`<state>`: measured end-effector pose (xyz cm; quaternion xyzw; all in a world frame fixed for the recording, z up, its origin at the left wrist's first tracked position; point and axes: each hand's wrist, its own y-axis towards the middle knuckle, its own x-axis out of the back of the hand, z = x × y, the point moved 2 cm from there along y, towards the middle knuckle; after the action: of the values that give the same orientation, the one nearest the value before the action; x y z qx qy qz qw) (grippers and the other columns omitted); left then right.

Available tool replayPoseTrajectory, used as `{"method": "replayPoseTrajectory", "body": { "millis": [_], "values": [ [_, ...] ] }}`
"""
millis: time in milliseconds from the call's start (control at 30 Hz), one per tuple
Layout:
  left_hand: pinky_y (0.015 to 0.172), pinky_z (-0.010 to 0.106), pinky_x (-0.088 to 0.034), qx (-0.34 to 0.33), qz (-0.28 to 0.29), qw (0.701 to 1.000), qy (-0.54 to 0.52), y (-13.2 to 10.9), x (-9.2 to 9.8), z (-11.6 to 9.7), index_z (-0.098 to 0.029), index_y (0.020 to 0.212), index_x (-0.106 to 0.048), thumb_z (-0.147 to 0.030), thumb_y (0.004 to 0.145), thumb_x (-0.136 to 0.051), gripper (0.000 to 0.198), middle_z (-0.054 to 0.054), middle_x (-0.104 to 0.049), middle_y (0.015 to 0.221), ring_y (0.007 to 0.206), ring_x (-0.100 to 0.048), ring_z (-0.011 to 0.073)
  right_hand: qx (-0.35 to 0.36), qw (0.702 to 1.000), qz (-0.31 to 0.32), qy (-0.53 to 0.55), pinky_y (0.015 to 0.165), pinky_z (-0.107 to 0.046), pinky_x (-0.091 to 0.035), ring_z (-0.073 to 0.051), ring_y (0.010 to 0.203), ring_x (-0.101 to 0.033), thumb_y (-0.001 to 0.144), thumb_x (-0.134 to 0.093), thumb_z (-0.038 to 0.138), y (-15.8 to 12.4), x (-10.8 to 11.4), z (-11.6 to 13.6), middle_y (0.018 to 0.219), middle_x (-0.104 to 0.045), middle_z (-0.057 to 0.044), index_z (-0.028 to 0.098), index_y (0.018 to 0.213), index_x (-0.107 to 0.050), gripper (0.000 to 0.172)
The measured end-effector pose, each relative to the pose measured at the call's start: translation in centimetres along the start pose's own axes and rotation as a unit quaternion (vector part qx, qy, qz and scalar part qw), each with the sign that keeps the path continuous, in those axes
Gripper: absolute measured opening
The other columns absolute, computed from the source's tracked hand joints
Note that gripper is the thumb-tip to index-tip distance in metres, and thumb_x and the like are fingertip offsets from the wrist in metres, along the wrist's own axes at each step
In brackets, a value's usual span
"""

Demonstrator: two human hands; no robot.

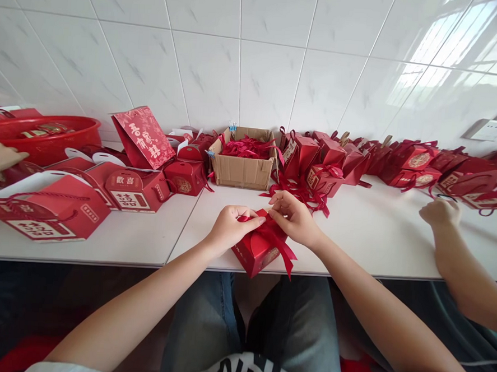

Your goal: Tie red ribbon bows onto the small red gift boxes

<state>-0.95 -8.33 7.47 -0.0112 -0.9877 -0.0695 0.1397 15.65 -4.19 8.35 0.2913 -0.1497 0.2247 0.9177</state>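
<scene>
Presently | both hands (230, 230) pinching red ribbon (279, 242) | red box (251, 256) beneath, by table (144, 244) edge

Crimson ribbon (284, 250), red box (259, 259)

Single head-worn view, looking forward and down, close above white table (355, 232), facing tiled wall (272, 72)

Counter: white and smooth (397, 240), a seam (187, 222) crossing it left of the middle.
Left front: an open red carton with a rope handle (62, 202).
Left, behind that: red gift boxes (136, 187), crowded together.
Back middle: a brown cardboard box (243, 171).
Right of the cardboard box: loose red ribbons (317, 201), heaped.
Back right: ribbon-tied boxes (415, 176), some stacked.
Front edge: a small red box (252, 259); contact with the counter is unclear.
</scene>
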Motion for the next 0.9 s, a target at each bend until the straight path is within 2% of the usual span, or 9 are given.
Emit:
{"method": "replayPoseTrajectory", "body": {
  "millis": [167,267,333,433,567,667,767,900],
  "values": [
    [0.066,0.026,-0.042,-0.046,-0.009,0.995,0.092,-0.3,0.0,-0.2,-0.016,0.052,-0.047,-0.039,0.073,-0.065,0.036,0.001,-0.059,0.061,0.071,-0.06,0.0163,-0.013,0.999,-0.027,0.018,0.056,-0.022,-0.036,-0.009,0.059,-0.045,0.08,-0.055,0.021,-0.1,-0.3,-0.8,0.069,-0.053,0.003,0.019,0.09,-0.046,0.014],
    [0.068,0.026,-0.042,-0.065,-0.03,0.99,0.119,-0.4,0.0,-0.2,-0.017,0.05,-0.047,-0.037,0.071,-0.067,0.035,0.0,-0.058,0.058,0.073,-0.06,0.0171,-0.015,0.999,-0.039,0.034,0.057,-0.023,-0.037,-0.01,0.06,-0.047,0.08,-0.055,0.022,0.0,-0.4,-1.3,0.069,-0.052,0.003,0.02,0.089,-0.044,0.014],
    [0.068,0.026,-0.043,-0.049,-0.03,0.994,0.091,-0.4,0.0,-0.2,-0.016,0.051,-0.05,-0.039,0.071,-0.067,0.035,0.001,-0.061,0.061,0.072,-0.06,0.0168,-0.006,0.998,-0.047,0.034,0.057,-0.023,-0.038,-0.01,0.061,-0.048,0.081,-0.054,0.022,0.0,-0.4,-1.4,0.07,-0.051,0.003,0.02,0.088,-0.045,0.011],
    [0.066,0.026,-0.044,0.01,-0.007,1.0,-0.01,-0.4,0.1,-0.3,-0.016,0.059,-0.06,-0.046,0.073,-0.065,0.033,0.003,-0.067,0.069,0.071,-0.061,0.0164,0.017,0.999,-0.032,-0.001,0.058,-0.023,-0.04,-0.011,0.065,-0.051,0.084,-0.05,0.019,-0.2,0.0,-1.0,0.074,-0.054,0.001,0.018,0.085,-0.051,0.002],
    [0.065,0.027,-0.043,0.067,0.008,0.991,-0.116,-0.4,0.3,-0.7,-0.015,0.066,-0.066,-0.05,0.075,-0.061,0.036,0.005,-0.069,0.071,0.072,-0.061,0.0176,0.097,0.992,0.008,-0.078,0.068,-0.026,-0.045,-0.013,0.075,-0.056,0.084,-0.04,0.006,-0.7,0.4,-0.1,0.082,-0.058,-0.004,0.017,0.082,-0.066,0.029],
    [0.061,0.026,-0.041,0.075,0.017,0.991,-0.113,-0.3,0.4,-0.9,-0.016,0.062,-0.063,-0.047,0.072,-0.063,0.033,0.003,-0.066,0.067,0.068,-0.059,0.016,0.145,0.982,0.041,-0.114,0.067,-0.027,-0.046,-0.013,0.076,-0.053,0.084,-0.036,0.002,-1.1,0.4,-0.1,0.082,-0.052,-0.005,0.021,0.091,-0.072,0.042],
    [0.055,0.024,-0.036,0.074,0.026,0.994,-0.08,-0.2,0.7,-0.7,-0.016,0.055,-0.052,-0.045,0.071,-0.064,0.035,0.0,-0.057,0.058,0.059,-0.052,0.0121,0.165,0.974,0.074,-0.138,0.066,-0.027,-0.046,-0.013,0.074,-0.048,0.087,-0.037,0.004,-1.4,0.2,-0.5,0.081,-0.044,-0.004,0.026,0.102,-0.072,0.044],
    [0.06,0.024,-0.042,0.049,0.025,0.998,-0.034,-0.1,0.9,0.0,-0.017,0.053,-0.041,-0.045,0.07,-0.066,0.041,0.002,-0.063,0.071,0.067,-0.057,0.0135,0.187,0.961,0.115,-0.165,0.063,-0.027,-0.044,-0.013,0.071,-0.043,0.092,-0.037,0.009,-1.4,0.1,-0.7,0.078,-0.04,-0.003,0.028,0.105,-0.072,0.041]
  ]
}}
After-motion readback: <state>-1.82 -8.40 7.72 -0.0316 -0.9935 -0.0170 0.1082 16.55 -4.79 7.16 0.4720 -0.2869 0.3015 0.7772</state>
